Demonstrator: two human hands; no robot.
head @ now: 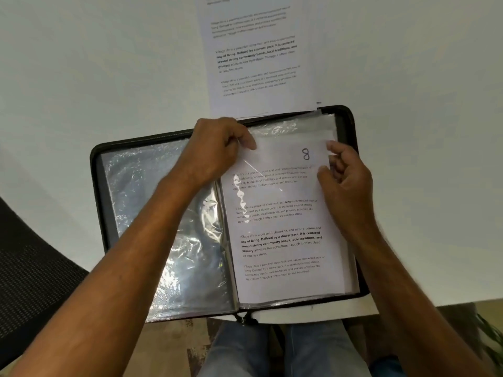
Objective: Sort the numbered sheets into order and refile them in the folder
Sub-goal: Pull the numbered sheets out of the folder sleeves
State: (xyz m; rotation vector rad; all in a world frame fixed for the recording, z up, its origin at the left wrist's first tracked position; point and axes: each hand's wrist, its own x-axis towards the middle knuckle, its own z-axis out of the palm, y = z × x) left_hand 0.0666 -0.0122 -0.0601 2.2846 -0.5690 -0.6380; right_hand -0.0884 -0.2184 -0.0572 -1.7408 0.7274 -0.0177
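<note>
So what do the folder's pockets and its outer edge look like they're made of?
The pockets look like thin clear plastic film: glossy, crinkled, with bright glare patches. The folder's edge looks like dark fabric or faux leather with a zipper; it is too small to tell which. The sheet marked 8 is plain matte white paper.

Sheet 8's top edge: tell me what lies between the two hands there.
In the head view, only sheet 8 in its sleeve lies between the left hand and right hand, with its handwritten 8 nearer the right.

Office or study setting, we judge: plain white desk [81, 77] bearing a zip display folder [168, 213] and printed sheets [258, 50], black mesh chair [32, 281] at its left edge.
</note>
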